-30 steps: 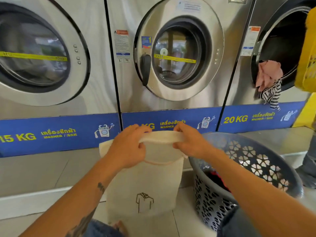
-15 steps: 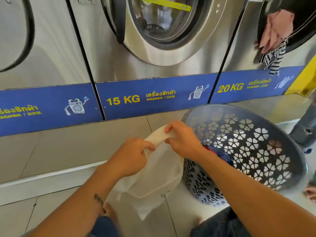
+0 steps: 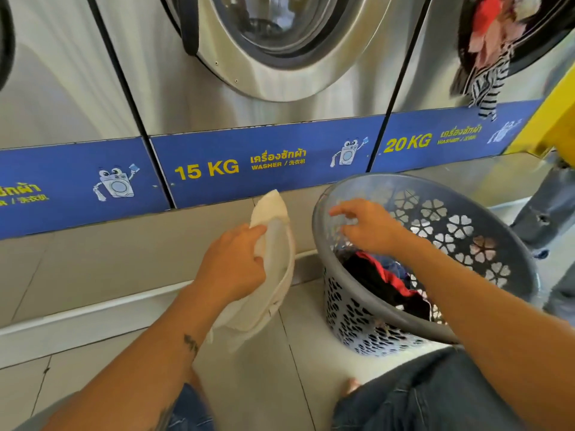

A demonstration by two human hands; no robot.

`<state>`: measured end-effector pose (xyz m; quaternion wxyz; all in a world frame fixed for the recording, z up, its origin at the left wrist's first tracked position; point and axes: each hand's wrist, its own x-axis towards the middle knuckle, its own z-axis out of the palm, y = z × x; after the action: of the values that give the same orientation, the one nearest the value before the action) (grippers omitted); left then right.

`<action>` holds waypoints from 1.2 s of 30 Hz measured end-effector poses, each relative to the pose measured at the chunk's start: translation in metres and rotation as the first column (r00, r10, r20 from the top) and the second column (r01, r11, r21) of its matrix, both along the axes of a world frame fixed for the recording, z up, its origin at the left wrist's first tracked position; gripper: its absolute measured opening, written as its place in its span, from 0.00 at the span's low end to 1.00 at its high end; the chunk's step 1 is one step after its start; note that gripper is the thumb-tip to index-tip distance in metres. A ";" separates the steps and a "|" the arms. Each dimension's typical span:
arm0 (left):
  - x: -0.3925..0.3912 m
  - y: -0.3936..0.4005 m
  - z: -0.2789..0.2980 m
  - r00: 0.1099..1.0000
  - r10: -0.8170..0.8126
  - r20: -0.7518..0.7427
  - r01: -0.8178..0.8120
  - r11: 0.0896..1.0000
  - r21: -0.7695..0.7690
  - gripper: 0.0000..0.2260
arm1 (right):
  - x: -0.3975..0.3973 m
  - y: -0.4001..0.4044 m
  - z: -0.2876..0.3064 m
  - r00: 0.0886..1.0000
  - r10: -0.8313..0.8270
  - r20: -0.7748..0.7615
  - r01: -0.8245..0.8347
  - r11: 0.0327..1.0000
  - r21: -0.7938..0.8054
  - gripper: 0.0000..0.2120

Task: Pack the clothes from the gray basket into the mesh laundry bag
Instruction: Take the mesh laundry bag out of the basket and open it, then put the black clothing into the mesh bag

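Note:
My left hand (image 3: 231,265) grips the rim of the cream mesh laundry bag (image 3: 273,231), which hangs down to the tiled floor just left of the basket. The gray basket (image 3: 460,231), round with flower-shaped cutouts, stands on the floor at the right. Dark, red and blue clothes (image 3: 382,278) lie in its bottom. My right hand (image 3: 368,227) hovers inside the basket above the clothes, fingers spread, holding nothing.
Steel washing machines (image 3: 280,57) with blue 15 KG and 20 KG strips stand on a raised step straight ahead. Pink and striped clothes (image 3: 488,73) hang from the open right machine. Another person's jeans-clad legs (image 3: 547,213) stand right of the basket. A yellow object (image 3: 553,119) is at the right edge.
My right hand let go of the bag's rim and moved right into the basket. My left hand alone holds the bag now. The view tilted further down.

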<state>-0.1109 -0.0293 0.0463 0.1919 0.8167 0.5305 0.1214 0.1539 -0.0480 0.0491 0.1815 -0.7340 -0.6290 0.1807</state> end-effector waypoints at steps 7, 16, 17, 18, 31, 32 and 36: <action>0.047 -0.010 0.003 0.997 -0.056 0.047 0.057 0.998 -0.019 0.24 | 0.052 -0.012 -0.046 0.970 0.058 0.236 0.076 0.849 -0.523 0.34; 0.064 0.002 -0.003 0.999 -0.032 -0.016 0.032 0.998 -0.054 0.25 | 0.051 0.017 -0.100 0.927 0.246 0.283 0.071 0.624 -0.778 0.48; 0.063 0.004 -0.006 0.999 -0.041 -0.034 0.038 0.996 -0.076 0.26 | 0.049 0.018 -0.109 0.909 0.273 0.314 0.091 0.606 -0.790 0.51; 0.064 0.005 -0.008 0.997 -0.054 -0.054 0.049 0.994 -0.097 0.27 | 0.047 0.018 -0.118 0.892 0.297 0.341 0.105 0.596 -0.796 0.53; 0.064 0.007 -0.028 0.994 -0.094 -0.057 0.085 0.987 -0.137 0.29 | 0.034 0.007 -0.140 0.851 0.362 0.381 -0.062 0.789 -0.611 0.19; 0.062 0.007 -0.028 0.995 -0.086 -0.053 0.078 0.988 -0.135 0.29 | 0.033 0.008 -0.137 0.858 0.336 0.388 -0.067 0.822 -0.565 0.19; 0.057 0.010 -0.027 1.000 -0.023 -0.016 0.022 0.995 -0.101 0.29 | 0.036 0.014 -0.114 0.955 0.189 0.230 -0.048 0.861 -0.506 0.19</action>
<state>-0.0538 -0.0197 0.0193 0.2297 0.8129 0.5283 0.0852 0.1900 -0.0337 -0.0647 -0.1123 -0.7331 -0.6247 0.2443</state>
